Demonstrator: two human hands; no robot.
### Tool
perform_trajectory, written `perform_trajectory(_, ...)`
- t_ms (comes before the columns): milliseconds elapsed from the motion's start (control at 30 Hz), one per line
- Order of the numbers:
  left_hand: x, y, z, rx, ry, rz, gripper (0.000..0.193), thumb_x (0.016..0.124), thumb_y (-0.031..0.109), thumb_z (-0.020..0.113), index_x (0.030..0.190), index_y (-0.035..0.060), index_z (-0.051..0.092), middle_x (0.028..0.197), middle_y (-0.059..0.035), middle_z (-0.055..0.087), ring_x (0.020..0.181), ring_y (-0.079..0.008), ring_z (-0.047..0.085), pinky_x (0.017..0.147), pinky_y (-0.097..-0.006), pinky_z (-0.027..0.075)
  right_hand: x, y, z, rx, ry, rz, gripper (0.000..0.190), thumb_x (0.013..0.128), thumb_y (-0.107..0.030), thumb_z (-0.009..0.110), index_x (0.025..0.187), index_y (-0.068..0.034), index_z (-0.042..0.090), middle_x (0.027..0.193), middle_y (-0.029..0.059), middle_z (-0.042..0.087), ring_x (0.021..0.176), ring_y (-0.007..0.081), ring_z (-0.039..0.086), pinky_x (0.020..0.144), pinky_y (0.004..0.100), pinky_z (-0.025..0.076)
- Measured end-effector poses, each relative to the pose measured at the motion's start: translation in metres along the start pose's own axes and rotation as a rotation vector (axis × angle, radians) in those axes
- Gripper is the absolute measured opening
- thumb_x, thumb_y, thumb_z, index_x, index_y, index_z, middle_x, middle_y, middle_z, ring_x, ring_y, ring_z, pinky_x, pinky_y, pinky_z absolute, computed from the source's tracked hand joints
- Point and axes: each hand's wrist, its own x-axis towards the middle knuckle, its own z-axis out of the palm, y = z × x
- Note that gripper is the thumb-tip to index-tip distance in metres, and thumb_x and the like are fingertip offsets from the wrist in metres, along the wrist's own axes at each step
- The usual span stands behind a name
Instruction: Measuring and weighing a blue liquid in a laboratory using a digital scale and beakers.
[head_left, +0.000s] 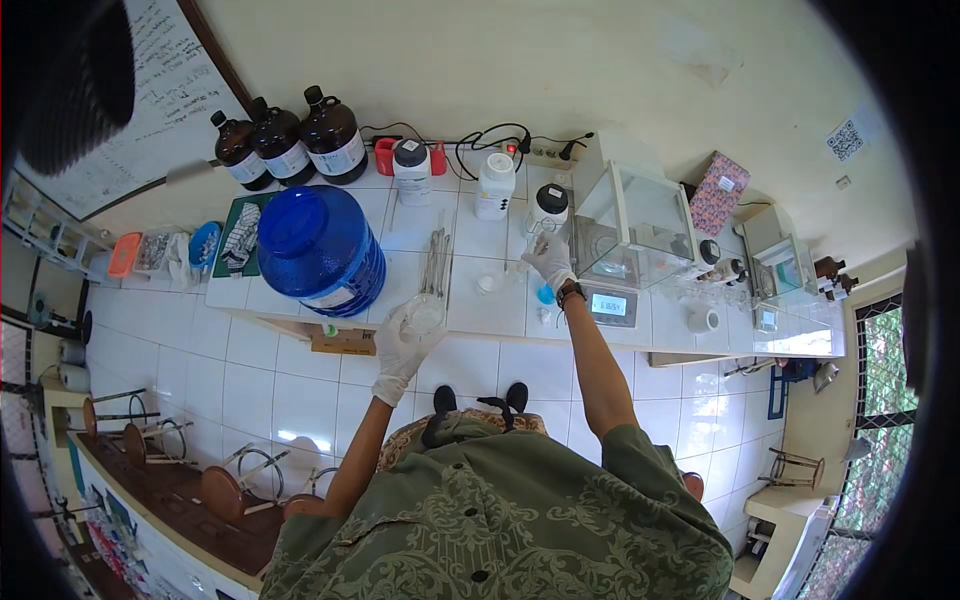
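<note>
My left hand (403, 341), in a white glove, holds a round clear glass dish or lid (426, 313) at the front edge of the tiled counter. Metal spatulas (435, 262) lie just beyond it. My right hand (550, 259), also gloved, holds a small clear glass vessel (553, 225) in front of a white jar with a black lid (552, 199). The lit display of an analytical balance (609, 305) is right of my right wrist. A blue cap (546, 294) lies by that wrist, and a small white cap (486, 283) lies between my hands.
A large blue water container (322, 251) stands at the left, before brown glass bottles (334, 139). White plastic bottles (495, 187) stand near the wall below black cables. A glass draft shield (645, 225) rises at the right, with a second balance (776, 262) and a white crucible or mortar (703, 321) beyond.
</note>
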Motion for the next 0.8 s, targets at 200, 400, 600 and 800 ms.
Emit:
perform_trajectory(200, 0.000, 0.007, 0.002, -0.055, -0.019, -0.009, 0.060, 0.069, 0.022, 0.088, 0.119, -0.0012, 0.064, 0.116, -0.0092, 0.064, 0.104, -0.0168, 0.062, 0.092, -0.0302, 0.050, 0.008, 0.010, -0.006, -0.082, -0.076, 0.015, 0.039, 0.062, -0.022, 0.088, 0.084, -0.002, 0.062, 0.074, 0.0107, 0.065, 0.069, 0.0249, 0.065, 0.068, 0.0359, 0.053)
perform_trajectory(400, 0.000, -0.001, 0.003, -0.120, -0.005, 0.004, 0.060, 0.069, 0.021, 0.088, 0.119, -0.0022, 0.063, 0.117, -0.0104, 0.063, 0.107, -0.0189, 0.062, 0.095, -0.0320, 0.050, 0.007, 0.009, -0.004, -0.004, -0.082, -0.009, 0.038, 0.060, -0.021, 0.085, 0.083, -0.003, 0.061, 0.077, 0.0151, 0.064, 0.074, 0.0315, 0.063, 0.070, 0.0398, 0.052)
perform_trajectory(600, 0.001, 0.003, 0.003, -0.077, -0.007, 0.010, 0.060, 0.069, 0.022, 0.088, 0.119, -0.0027, 0.063, 0.116, -0.0111, 0.064, 0.107, -0.0201, 0.062, 0.095, -0.0323, 0.050, 0.008, 0.014, -0.003, -0.036, -0.094, 0.016, 0.041, 0.059, -0.021, 0.087, 0.086, -0.003, 0.062, 0.081, 0.0162, 0.066, 0.079, 0.0329, 0.065, 0.072, 0.0407, 0.053)
perform_trajectory(800, 0.002, 0.004, 0.009, -0.050, 0.002, 0.031, 0.058, 0.070, 0.022, 0.087, 0.117, -0.0029, 0.064, 0.116, -0.0109, 0.064, 0.104, -0.0189, 0.063, 0.091, -0.0323, 0.051, -0.008, 0.027, -0.014, -0.031, 0.058, -0.018, 0.048, 0.058, -0.021, 0.089, 0.094, -0.002, 0.063, 0.088, 0.0151, 0.068, 0.083, 0.0298, 0.067, 0.074, 0.0384, 0.054)
